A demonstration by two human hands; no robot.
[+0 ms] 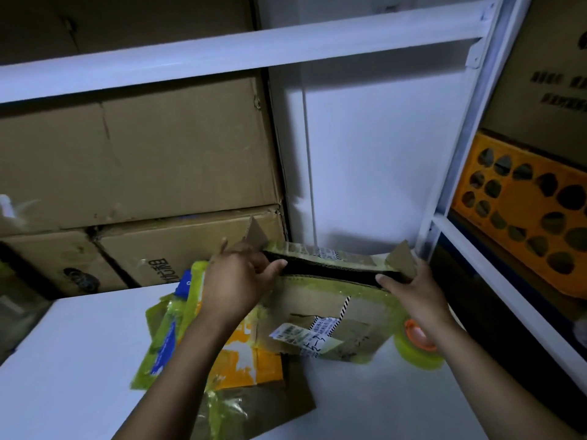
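A small cardboard box [320,309] with yellow-green tape and white shipping labels stands on the white shelf [79,344], tilted toward me, with a dark gap between its top flaps. My left hand [235,281] grips the left end of that opening, fingers curled round the flap edge. On the right end, my right hand [413,293] holds the flap, thumb at the gap's edge. A roll of yellow-green tape [419,347] with an orange core lies on the shelf under my right wrist.
Flattened yellow, green and blue packaging [178,338] lies under my left forearm. Large brown cartons [133,160] are stacked behind on the left. A white wall panel rises behind the box. An orange crate [524,211] with round holes sits on the right-hand shelf.
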